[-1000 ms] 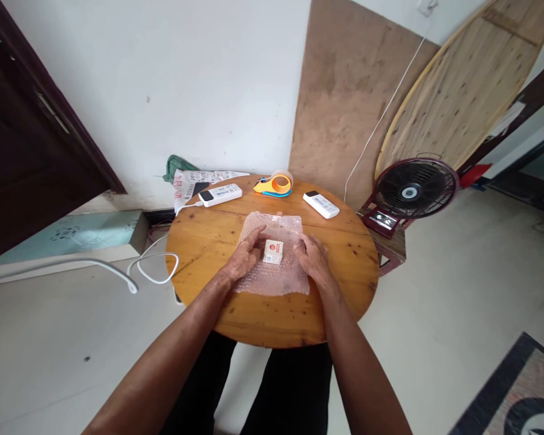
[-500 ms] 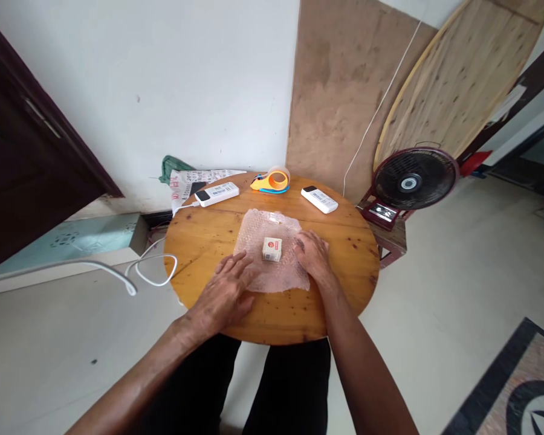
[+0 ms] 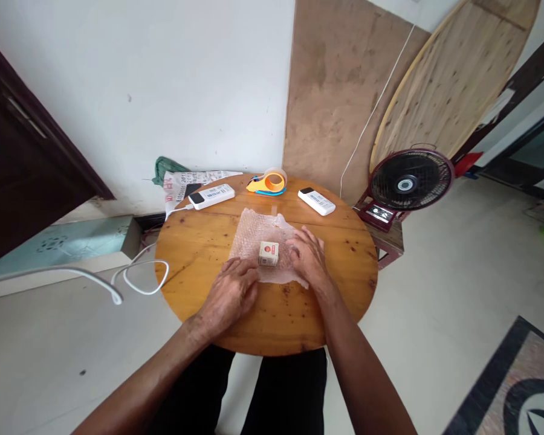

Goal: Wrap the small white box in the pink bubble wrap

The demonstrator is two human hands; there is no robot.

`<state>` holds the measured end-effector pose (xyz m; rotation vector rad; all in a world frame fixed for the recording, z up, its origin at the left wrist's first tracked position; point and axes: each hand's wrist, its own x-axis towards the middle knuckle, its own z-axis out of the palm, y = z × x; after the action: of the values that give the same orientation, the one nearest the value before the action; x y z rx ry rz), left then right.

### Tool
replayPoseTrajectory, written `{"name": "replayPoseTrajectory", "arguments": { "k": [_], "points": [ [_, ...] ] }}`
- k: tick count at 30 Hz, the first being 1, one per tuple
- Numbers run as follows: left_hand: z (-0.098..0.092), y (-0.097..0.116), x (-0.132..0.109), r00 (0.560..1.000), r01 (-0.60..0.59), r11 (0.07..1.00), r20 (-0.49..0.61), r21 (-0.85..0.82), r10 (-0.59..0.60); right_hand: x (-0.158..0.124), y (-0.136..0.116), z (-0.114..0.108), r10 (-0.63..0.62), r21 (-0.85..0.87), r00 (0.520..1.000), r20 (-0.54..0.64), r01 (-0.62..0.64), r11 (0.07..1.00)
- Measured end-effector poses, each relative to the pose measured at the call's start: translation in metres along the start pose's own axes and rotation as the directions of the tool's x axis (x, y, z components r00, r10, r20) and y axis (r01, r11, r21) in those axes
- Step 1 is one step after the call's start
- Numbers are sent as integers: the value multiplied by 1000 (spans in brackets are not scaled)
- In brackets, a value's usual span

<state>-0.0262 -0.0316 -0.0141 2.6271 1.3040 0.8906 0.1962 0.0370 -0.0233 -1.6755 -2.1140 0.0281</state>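
Note:
A small white box with a red mark [image 3: 268, 253] sits on a sheet of bubble wrap [image 3: 256, 232] spread on a round wooden table [image 3: 199, 241]. My left hand [image 3: 229, 293] lies at the sheet's near left corner, its fingers curled over the edge. My right hand [image 3: 307, 257] rests flat on the sheet just right of the box, fingers stretched out.
At the table's far side lie a white remote with a cable [image 3: 211, 196], an orange tape dispenser [image 3: 268, 182] and a second white remote [image 3: 317, 201]. A floor fan [image 3: 410, 180] stands to the right. Wooden boards lean on the wall behind.
My left hand left the box's side, slid back toward me and now curls on the sheet's near left edge. The right hand stayed beside the box.

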Motion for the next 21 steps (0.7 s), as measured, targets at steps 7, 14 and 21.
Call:
{"name": "replayPoseTrajectory", "arguments": {
  "k": [7,14,21],
  "points": [
    [-9,-17,44,992,123,983,-5,-140,-125,2,0,-1,154,55,987,35,-156,986],
    [7,-33,76,895,445,829,137,-338,-424,3,-6,-25,126,515,987,95,-157,843],
    [18,-31,71,889,408,634,127,-657,-440,-4,-12,-31,-1,561,970,243,-139,816]
  ]
}}
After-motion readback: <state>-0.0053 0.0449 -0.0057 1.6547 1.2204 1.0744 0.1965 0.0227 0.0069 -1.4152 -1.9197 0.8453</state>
